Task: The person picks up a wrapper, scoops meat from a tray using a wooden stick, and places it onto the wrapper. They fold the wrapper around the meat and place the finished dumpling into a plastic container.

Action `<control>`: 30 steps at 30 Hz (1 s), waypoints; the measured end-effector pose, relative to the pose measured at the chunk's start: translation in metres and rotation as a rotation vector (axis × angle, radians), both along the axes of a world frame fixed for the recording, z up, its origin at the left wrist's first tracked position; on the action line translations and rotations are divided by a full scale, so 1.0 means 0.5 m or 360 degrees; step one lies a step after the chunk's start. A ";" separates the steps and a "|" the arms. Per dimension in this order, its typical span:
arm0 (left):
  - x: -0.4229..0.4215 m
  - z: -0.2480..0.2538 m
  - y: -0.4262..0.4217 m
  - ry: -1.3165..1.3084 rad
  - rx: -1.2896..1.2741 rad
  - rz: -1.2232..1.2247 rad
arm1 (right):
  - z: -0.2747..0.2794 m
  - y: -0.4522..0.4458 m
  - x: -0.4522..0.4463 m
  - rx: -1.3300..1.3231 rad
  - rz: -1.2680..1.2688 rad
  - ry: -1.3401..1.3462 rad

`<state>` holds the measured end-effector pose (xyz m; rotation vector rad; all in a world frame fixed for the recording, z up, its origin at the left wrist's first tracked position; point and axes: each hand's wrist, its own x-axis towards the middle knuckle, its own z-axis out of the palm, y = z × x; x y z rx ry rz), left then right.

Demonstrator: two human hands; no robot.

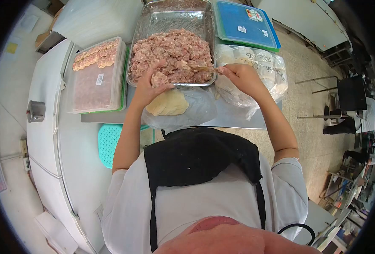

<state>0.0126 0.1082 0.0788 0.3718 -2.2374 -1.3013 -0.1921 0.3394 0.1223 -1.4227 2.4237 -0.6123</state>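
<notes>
- The left hand (143, 89) cups a pale pinkish lump (159, 79) in curled fingers at the near edge of the metal tray (177, 23), likely so that any drips fall back inside; whether the lump is wrapped cannot be told.
- The right hand (240, 77) closes on the end of a slim spatula (204, 68), its tip reaching toward the left hand, a grip that seems to keep the fingers clear of the meat.
- The two hands stand apart, bridged only by the tool.
- Ground meat (174, 51) fills the tray's near part, just beyond both hands, probably to keep scooping short.
- A yellowish dough mass (168, 103) rests on clear plastic (202, 108) just below the left hand, perhaps to stop sticking.
- A plastic-wrapped bundle (275, 72) sits beneath and beside the right hand; blue-lidded boxes (244, 29) lie beyond it.
- Left of the left hand, a clear container (83, 95) holds rows of small yellow-and-pink pieces (96, 55), apparently within easy reach.
</notes>
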 end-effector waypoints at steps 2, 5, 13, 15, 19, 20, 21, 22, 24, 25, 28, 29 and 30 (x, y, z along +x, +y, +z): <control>-0.019 0.011 0.008 0.0239 -0.0349 0.0064 | 0.011 0.000 -0.006 -0.0335 0.0066 -0.0136; -0.034 0.016 0.004 -0.0193 -0.0229 -0.0176 | 0.007 -0.019 0.011 -0.0500 0.0341 -0.0207; -0.054 0.021 0.000 -0.0365 -0.0269 -0.0346 | -0.027 -0.034 -0.104 -0.0174 0.0656 -0.0298; -0.060 0.008 -0.010 -0.0210 -0.0311 -0.0314 | -0.011 -0.034 -0.114 -0.0363 0.0554 -0.0355; -0.058 0.015 -0.028 -0.0254 -0.0287 -0.0492 | -0.064 -0.062 -0.053 -0.0457 0.0767 -0.0496; -0.057 0.022 -0.027 -0.0251 -0.0284 -0.0477 | -0.079 -0.071 -0.059 -0.0450 0.0792 -0.0521; -0.056 0.031 -0.022 -0.0426 -0.0275 -0.0392 | -0.077 -0.083 -0.063 -0.0443 0.0821 -0.0546; -0.055 0.035 -0.018 -0.0604 -0.0262 -0.0307 | -0.067 -0.091 -0.076 -0.0559 0.0856 -0.0222; -0.055 0.018 -0.015 -0.0524 0.0199 -0.0119 | -0.020 -0.083 -0.060 -0.0478 0.0671 0.0073; -0.059 0.007 -0.016 -0.0423 0.0654 0.0058 | 0.003 -0.081 -0.046 -0.0399 0.0469 0.0374; -0.061 -0.007 -0.045 -0.0295 0.0333 0.0070 | -0.033 -0.094 0.000 -0.0763 0.0553 0.0367; -0.053 -0.012 -0.049 -0.0534 0.0346 0.0061 | -0.060 -0.101 -0.010 -0.0755 0.0565 0.0361; -0.046 -0.011 -0.039 -0.0536 0.0354 0.0065 | -0.092 -0.112 -0.035 -0.0412 0.0464 0.0401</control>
